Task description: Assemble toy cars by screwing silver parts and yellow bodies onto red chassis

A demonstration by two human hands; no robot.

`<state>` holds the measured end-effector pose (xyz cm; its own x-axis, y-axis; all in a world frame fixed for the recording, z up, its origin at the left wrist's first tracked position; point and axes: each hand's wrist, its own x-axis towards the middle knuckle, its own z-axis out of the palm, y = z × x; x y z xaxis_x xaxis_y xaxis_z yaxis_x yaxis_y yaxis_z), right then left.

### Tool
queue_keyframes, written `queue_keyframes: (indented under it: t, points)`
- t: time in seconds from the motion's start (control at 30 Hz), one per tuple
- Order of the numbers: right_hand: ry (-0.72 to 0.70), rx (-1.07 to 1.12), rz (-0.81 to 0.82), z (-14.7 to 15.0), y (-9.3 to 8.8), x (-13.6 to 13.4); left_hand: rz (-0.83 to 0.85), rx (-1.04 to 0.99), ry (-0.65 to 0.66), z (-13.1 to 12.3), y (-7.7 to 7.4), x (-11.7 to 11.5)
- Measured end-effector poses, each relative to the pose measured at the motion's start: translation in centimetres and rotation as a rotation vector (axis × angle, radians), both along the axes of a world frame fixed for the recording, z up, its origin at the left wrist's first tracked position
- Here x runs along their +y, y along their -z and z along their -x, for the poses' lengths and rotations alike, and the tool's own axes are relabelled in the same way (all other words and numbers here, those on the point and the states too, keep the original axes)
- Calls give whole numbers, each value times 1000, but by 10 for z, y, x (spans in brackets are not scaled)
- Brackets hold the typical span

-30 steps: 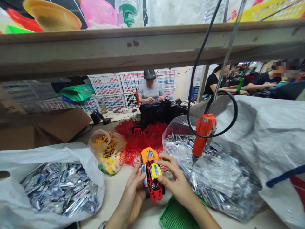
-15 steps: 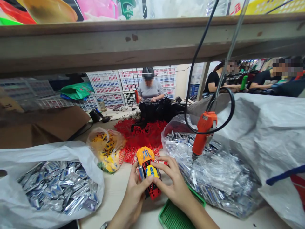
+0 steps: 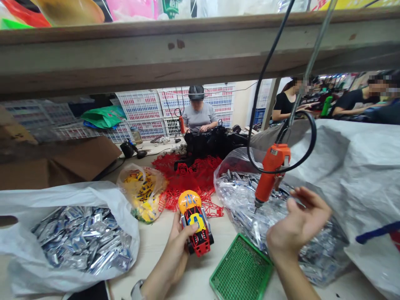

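My left hand [image 3: 179, 241] is wrapped round a toy car [image 3: 196, 223] with an orange front, a yellow and blue roof, a red frame and black wheels. Its thumb lies on the yellow roof piece. My right hand [image 3: 296, 225] is raised over the bag of silvery parts, fingers loosely curled and apart, with nothing seen in it. Just left of those fingers hangs an orange electric screwdriver [image 3: 271, 171], bit downward, not touched by the hand. A green mesh tray [image 3: 240, 266] lies on the table between my two arms.
Silvery parts fill a white bag [image 3: 125, 208] at left and a clear bag [image 3: 225, 166] at right. Red frames [image 3: 187, 179] and a bag of yellow pieces [image 3: 145, 191] lie ahead. A shelf [image 3: 156, 54] crosses overhead. A co-worker [image 3: 200, 112] sits opposite.
My right hand has let go of the toy car and moved right, up beside the electric screwdriver. My left hand still holds the car; the green tray is now more exposed.
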<state>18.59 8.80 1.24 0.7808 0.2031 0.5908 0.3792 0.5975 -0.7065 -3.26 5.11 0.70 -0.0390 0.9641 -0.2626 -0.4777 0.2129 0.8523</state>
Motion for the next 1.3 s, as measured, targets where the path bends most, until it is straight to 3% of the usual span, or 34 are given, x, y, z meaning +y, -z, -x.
queue_keyframes:
  t: [0.03,0.13,0.2,0.27,0.4,0.6,0.67,0.8,1.03,1.3]
  points:
    - [-88,55,81,-11,-3,6,5,1,5,1,1,1]
    - [-580,101,329,-35,-14,18,17,5,21,3,4,4]
    - [-841,55,405,-42,-22,16,27,11,51,3,7,6]
    - [-910,-5,386,-43,-30,6,30,14,81,3,10,7]
    - [-900,-116,289,-34,-38,-24,56,23,126,0,17,9]
    - [-1359,-261,469,-6,-21,-50,68,6,213,-7,33,7]
    - [-1370,-186,444,10,-10,-51,61,21,232,-9,36,7]
    - [-1232,17,284,44,7,-54,51,76,249,-10,40,9]
    - [-1040,90,214,74,18,-62,39,85,254,-8,40,10]
    - [-1117,105,221,78,23,-63,6,78,291,-5,40,11]
